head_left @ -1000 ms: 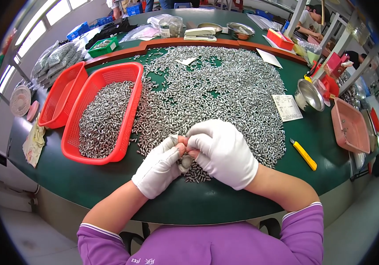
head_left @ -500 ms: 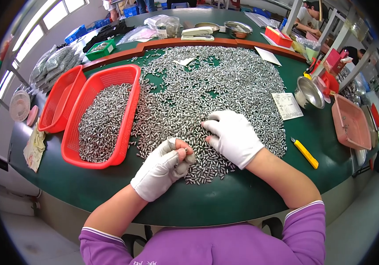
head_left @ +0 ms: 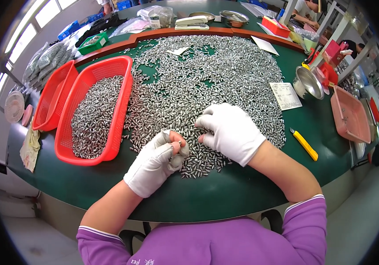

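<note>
A broad layer of small silvery metal parts (head_left: 238, 75) covers the middle of the green table. My left hand (head_left: 154, 163), in a white glove with bare thumb and index tips, is closed in a pinch at the layer's near edge. A small metal part (head_left: 179, 143) shows between those tips; its other fingers curl under, and what lies in the palm is hidden. Just to the right, my gloved right hand (head_left: 231, 132) rests over the parts, its bent index finger and thumb apart, bare tips touching the parts. Its remaining fingers are partly hidden.
Left stands a red perforated basket (head_left: 126, 95) half full of the same parts, beside another red basket (head_left: 50, 108). A yellow utility knife (head_left: 305, 145), a printed slip (head_left: 285, 95), a steel bowl (head_left: 308, 82) and a pink tub (head_left: 350, 119) lie right. A wooden rail (head_left: 163, 33) borders the far side.
The whole view has shifted slightly, so the table sits a little higher and further left. My hands stay nearly in place over the parts, the left still pinching.
</note>
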